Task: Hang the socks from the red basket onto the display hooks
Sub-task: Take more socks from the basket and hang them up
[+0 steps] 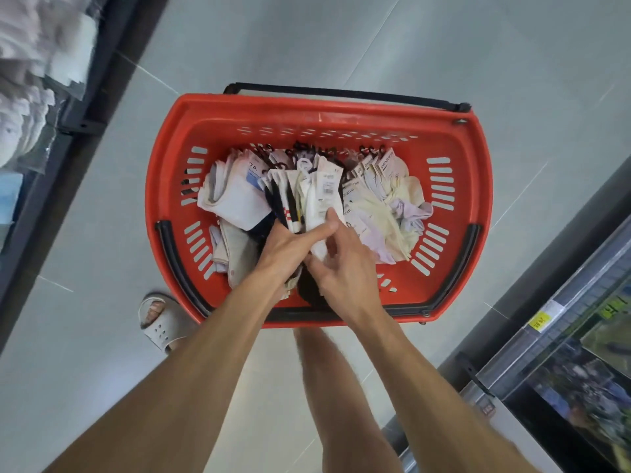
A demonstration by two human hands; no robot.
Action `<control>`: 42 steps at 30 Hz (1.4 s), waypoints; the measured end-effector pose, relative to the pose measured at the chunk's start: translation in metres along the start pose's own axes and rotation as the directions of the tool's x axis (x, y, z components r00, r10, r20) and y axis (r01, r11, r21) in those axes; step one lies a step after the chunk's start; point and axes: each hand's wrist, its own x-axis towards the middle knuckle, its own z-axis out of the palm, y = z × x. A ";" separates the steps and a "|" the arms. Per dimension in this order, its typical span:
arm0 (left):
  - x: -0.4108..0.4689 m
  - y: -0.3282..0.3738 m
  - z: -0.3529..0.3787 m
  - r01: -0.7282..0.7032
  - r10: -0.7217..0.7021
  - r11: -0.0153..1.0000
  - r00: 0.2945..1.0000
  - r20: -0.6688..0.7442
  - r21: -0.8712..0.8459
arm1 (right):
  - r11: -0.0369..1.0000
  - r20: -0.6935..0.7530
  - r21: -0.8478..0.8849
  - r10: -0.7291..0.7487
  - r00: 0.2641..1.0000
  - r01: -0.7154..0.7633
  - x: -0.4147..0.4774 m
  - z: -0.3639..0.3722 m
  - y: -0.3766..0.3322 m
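Forearms [205, 336] extended into red basket [341, 110]; white sock pack [322, 199] gripped by left hand [290, 247] and right hand [345, 268]. Many sock packs [375, 199] left in basket; hanging judged mostly outstanding.

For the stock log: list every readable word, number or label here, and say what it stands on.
"7A": card on the left sock pack in the red basket.
Barcode label on the middle sock pack: print too small to read.
Cards on the right sock packs: lettering blurred.
Yellow shelf tag: digits blurred.
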 end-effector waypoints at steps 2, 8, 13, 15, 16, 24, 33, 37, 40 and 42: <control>-0.007 0.003 -0.010 0.030 -0.033 0.999 0.996 -0.084 -0.035 | 0.999 -0.002 -0.007 -0.044 0.999 0.044 -0.005 0.001 -0.011; -0.047 0.017 -0.039 0.072 -0.099 0.985 0.980 -0.174 -0.154 | 0.980 -0.105 0.188 -0.052 0.993 0.071 -0.025 0.001 -0.051; -0.082 0.044 -0.056 -0.197 0.185 0.953 0.980 -0.073 -0.232 | 0.981 -0.246 0.010 -0.185 0.951 0.193 -0.043 -0.011 -0.099; -0.095 0.060 -0.066 -0.263 0.262 0.931 0.964 -0.038 -0.252 | 0.972 -0.272 0.006 -0.226 0.935 0.236 -0.047 -0.020 -0.124; -0.102 0.069 -0.070 -0.287 0.290 0.925 0.957 -0.023 -0.249 | 0.967 -0.283 0.008 -0.243 0.928 0.256 -0.049 -0.025 -0.137; -0.151 0.104 -0.116 -0.441 0.442 0.849 0.895 -0.065 -0.291 | 0.896 -0.355 0.204 -0.308 0.883 0.394 -0.067 -0.037 -0.207; -0.165 0.080 -0.150 -0.496 0.484 0.802 0.866 -0.124 -0.334 | 0.670 -0.238 0.672 -0.207 0.949 0.315 -0.082 -0.017 -0.217; -0.179 0.074 -0.157 -0.522 0.492 0.789 0.853 -0.176 -0.325 | 0.648 -0.212 0.701 -0.210 0.954 0.298 -0.094 -0.015 -0.222; -0.198 0.078 -0.158 -0.558 0.519 0.767 0.830 -0.203 -0.319 | 0.715 -0.211 0.610 -0.268 0.940 0.341 -0.108 -0.020 -0.235; -0.217 0.084 -0.157 -0.583 0.535 0.749 0.812 -0.231 -0.314 | 0.761 -0.200 0.513 -0.343 0.918 0.396 -0.123 -0.028 -0.249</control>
